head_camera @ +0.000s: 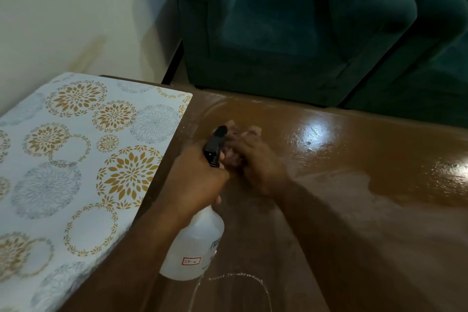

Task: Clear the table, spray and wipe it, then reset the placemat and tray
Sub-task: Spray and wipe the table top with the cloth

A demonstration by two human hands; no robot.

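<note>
My left hand (200,180) grips the neck of a translucent white spray bottle (195,248) with a black trigger head (215,144). The bottle hangs tilted over the brown glossy table (354,210), nozzle pointing away from me. Just right of the nozzle is my right hand (255,164), blurred, with its fingers curled in front of the spray head. Something pinkish shows under those fingers, and I cannot tell what it is. A floral placemat (76,159) in white, gold and grey lies on the table's left part.
The tabletop shines wet towards the far right, with a white ring mark (233,276) near me. A dark green armchair (291,28) stands just beyond the far edge. A pale wall (63,7) runs along the left.
</note>
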